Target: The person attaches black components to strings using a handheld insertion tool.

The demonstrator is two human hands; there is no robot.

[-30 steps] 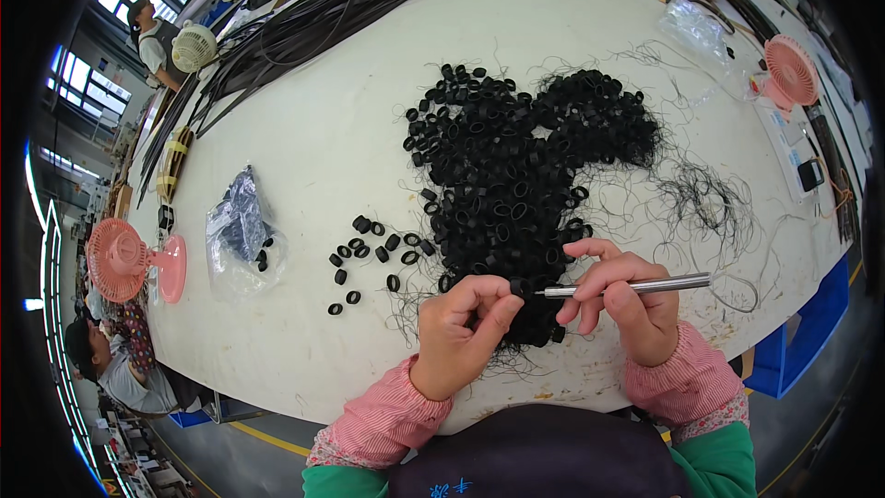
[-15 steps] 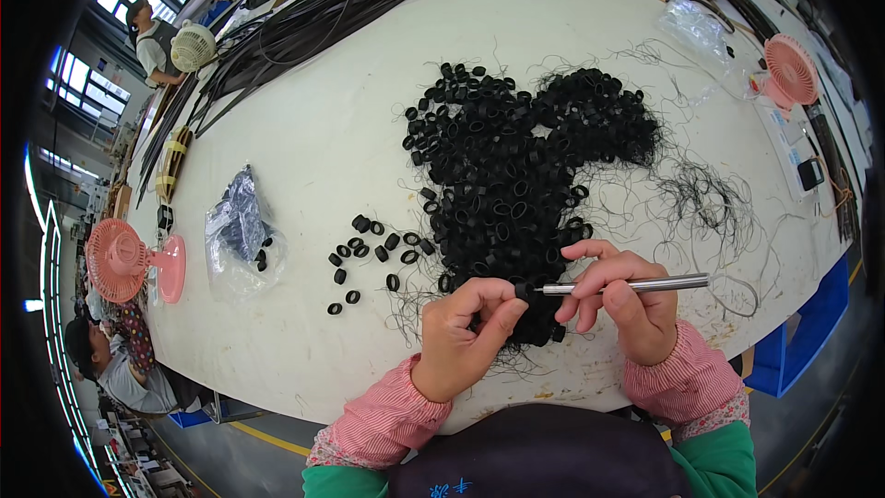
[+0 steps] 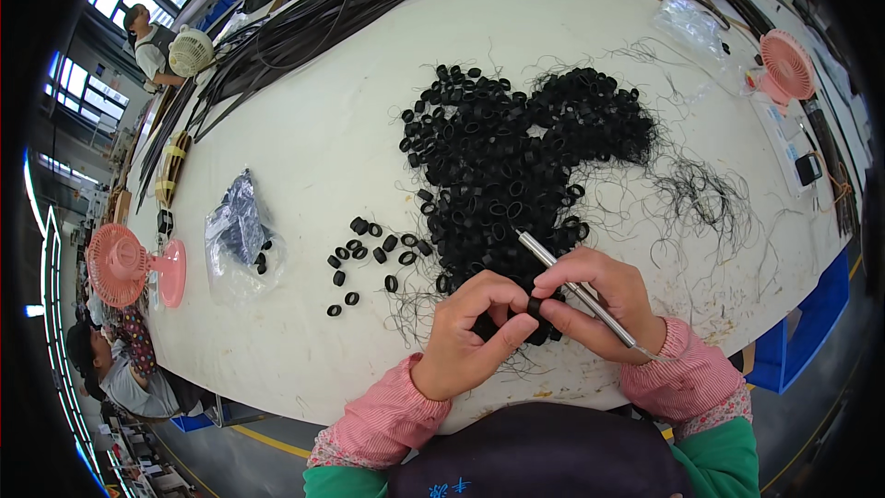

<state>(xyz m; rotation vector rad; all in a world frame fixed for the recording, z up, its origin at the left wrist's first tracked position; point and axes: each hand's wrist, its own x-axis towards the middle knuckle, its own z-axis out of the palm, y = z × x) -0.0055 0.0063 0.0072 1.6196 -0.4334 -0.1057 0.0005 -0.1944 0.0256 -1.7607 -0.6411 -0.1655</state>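
A small black ring (image 3: 535,306) sits between the fingertips of both hands, close above the near end of the heap. My left hand (image 3: 468,334) is closed, thumb and forefinger at the ring's left side. From the right, my right hand (image 3: 604,304) pinches the same ring with thumb and forefinger. That hand also carries a slim silver metal pen-shaped tool (image 3: 551,260), lying slantwise through the fingers; its thick end points away from me and its thin end lies near my wrist. Beyond my hands spreads a large heap of black rings (image 3: 502,157).
Several loose rings (image 3: 380,255) lie left of the heap, near a clear plastic bag (image 3: 241,231). Thread scraps (image 3: 705,194) litter the white table (image 3: 323,148). Pink fans (image 3: 118,265) stand at both sides. Long black strips (image 3: 295,28) lie at the far left; two people are at the left.
The metal tool has swung from lying sideways, thin end at the ring, to slanting with its thin end toward my right wrist. My right fingertips have moved left onto the ring.
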